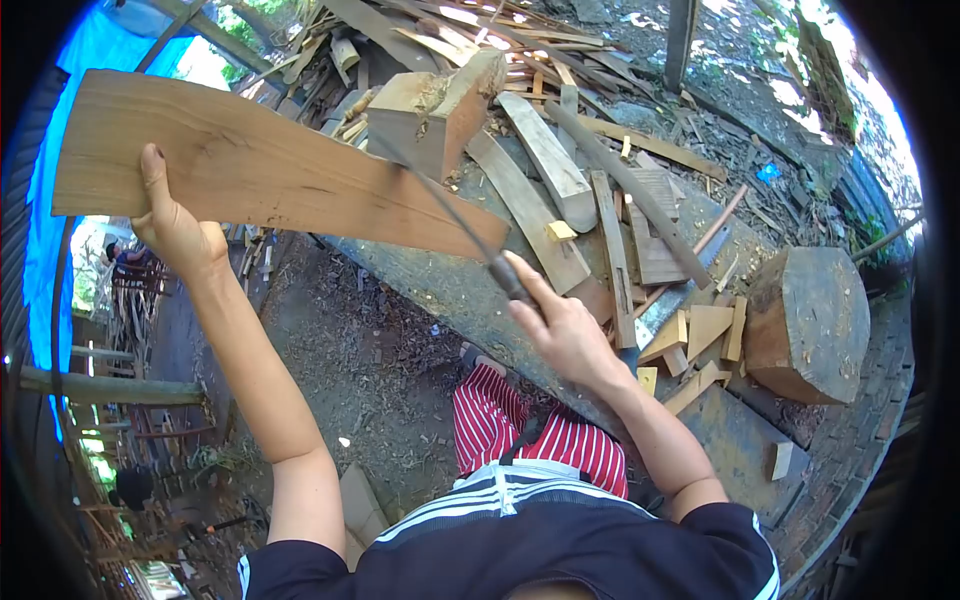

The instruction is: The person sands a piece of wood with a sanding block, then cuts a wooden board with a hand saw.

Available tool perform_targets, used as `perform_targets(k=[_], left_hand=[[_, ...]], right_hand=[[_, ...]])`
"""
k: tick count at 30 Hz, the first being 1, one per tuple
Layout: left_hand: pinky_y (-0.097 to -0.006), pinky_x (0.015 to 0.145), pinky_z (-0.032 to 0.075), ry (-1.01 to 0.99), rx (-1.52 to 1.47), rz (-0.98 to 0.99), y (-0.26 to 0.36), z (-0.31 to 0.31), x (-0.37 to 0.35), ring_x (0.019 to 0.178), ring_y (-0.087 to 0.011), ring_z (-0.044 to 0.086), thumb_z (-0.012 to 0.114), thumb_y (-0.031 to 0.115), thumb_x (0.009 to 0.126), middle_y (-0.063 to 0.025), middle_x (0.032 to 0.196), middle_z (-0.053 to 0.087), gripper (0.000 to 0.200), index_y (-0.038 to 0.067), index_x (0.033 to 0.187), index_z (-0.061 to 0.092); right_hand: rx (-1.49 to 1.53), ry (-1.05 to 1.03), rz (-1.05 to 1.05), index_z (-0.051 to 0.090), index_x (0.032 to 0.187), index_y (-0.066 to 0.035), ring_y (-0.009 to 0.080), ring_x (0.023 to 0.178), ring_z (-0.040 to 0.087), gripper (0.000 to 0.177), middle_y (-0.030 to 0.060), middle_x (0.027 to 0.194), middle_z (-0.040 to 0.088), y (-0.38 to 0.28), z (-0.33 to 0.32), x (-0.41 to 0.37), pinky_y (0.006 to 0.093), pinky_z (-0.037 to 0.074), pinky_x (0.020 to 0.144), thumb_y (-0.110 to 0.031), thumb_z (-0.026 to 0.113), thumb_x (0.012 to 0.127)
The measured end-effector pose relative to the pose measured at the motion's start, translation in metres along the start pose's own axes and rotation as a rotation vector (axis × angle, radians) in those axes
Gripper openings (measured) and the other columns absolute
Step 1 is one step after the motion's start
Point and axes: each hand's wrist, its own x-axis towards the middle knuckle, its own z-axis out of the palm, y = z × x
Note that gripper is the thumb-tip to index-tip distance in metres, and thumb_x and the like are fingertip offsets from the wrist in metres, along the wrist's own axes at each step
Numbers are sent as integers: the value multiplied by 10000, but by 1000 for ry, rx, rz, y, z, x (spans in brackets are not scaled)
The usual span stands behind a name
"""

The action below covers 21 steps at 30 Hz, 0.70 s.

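A long, curved wooden board (250,165) is held up at the left, wide at its far left end and narrowing to the right. My left hand (180,228) grips its lower edge, thumb laid over the face. In my right hand (570,335) is the dark handle of a long-bladed knife (450,205), the fingers wrapped round it. The blade is blurred and points up and left, crossing the narrow part of the board in this view. Behind the board stands a thick wooden block (425,115).
A low worktable (460,310) bears several loose planks (545,155) and small wood offcuts (710,325). A big stump-like block (810,325) stands at the right. Scrap wood (470,35) is heaped at the back. A blue tarp (50,310) hangs at the left.
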Motion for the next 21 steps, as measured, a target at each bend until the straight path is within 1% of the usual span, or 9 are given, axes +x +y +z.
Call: perform_targets(k=[1, 4, 10, 13, 14, 15, 17, 18, 21], left_hand=[[-363, 910, 538, 53, 33, 0, -1, -6, -1, 1064, -196, 621, 709, 148, 901, -104, 1181, 627, 352, -32, 1183, 597], [-352, 907, 537, 70, 21, 10, -1, -7, 3, 1054, -183, 623, 714, 158, 898, -99, 1163, 639, 316, -37, 1133, 632], [-351, 893, 543, 59, 11, -46, -3, -1, 2, 1030, -185, 632, 722, 157, 891, -100, 1155, 643, 320, -44, 1124, 634], [-351, 881, 549, 63, 15, 14, -1, -4, 4, 1014, -189, 640, 726, 157, 888, -103, 1157, 643, 319, -41, 1122, 639], [-351, 883, 549, 83, 36, 14, -2, -9, 4, 1014, -188, 640, 726, 161, 889, -104, 1159, 642, 317, -38, 1121, 642], [-350, 884, 549, 103, 57, 13, -3, -12, 2, 1014, -188, 640, 726, 165, 889, -105, 1160, 642, 316, -35, 1120, 644], [-349, 887, 546, 115, 97, 10, -2, -17, -2, 1017, -185, 637, 725, 170, 891, -106, 1164, 641, 323, -41, 1122, 643], [-348, 890, 542, 122, 113, 15, -2, -12, 2, 1021, -183, 635, 724, 174, 893, -108, 1167, 640, 330, -46, 1125, 642], [-347, 902, 534, 122, 91, -33, 4, -9, -3, 1030, -182, 628, 716, 179, 900, -109, 1166, 641, 338, -59, 1126, 639]], right_hand=[[-12, -56, 163, 276, 1530, -221, 399, 730, 683, 602, 213, 804, 689, 14, 2, 0, 467, 527, 731, -346, 487, 981], [6, -44, 179, 288, 1531, -230, 379, 725, 694, 588, 183, 805, 701, 37, 7, -2, 467, 534, 727, -355, 477, 988], [1, 11, -163, 276, 1530, -248, 403, 739, 689, 598, 230, 766, 679, -43, -11, 0, 482, 523, 730, -346, 490, 980], [104, -82, 37, 275, 1530, -243, 412, 716, 680, 596, 224, 729, 668, -1, -4, 4, 493, 513, 713, -350, 482, 982], [122, 64, -195, 278, 1529, -250, 403, 684, 674, 590, 217, 687, 653, 0, 4, 10, 490, 517, 711, -357, 475, 984], [116, 55, -203, 278, 1529, -250, 403, 684, 674, 590, 217, 687, 653, 2, 2, 10, 490, 517, 711, -357, 475, 984], [-11, -89, 25, 279, 1537, -261, 292, 618, 652, 596, 147, 695, 627, -18, -1, 9, 439, 489, 679, -363, 491, 989], [42, -108, 19, 266, 1541, -265, 307, 600, 643, 592, 165, 680, 622, -28, -3, 11, 445, 490, 666, -348, 480, 995], [46, 28, -285, 272, 1533, -269, 335, 603, 634, 584, 193, 651, 593, -50, -7, 9, 460, 486, 675, -336, 481, 991]])
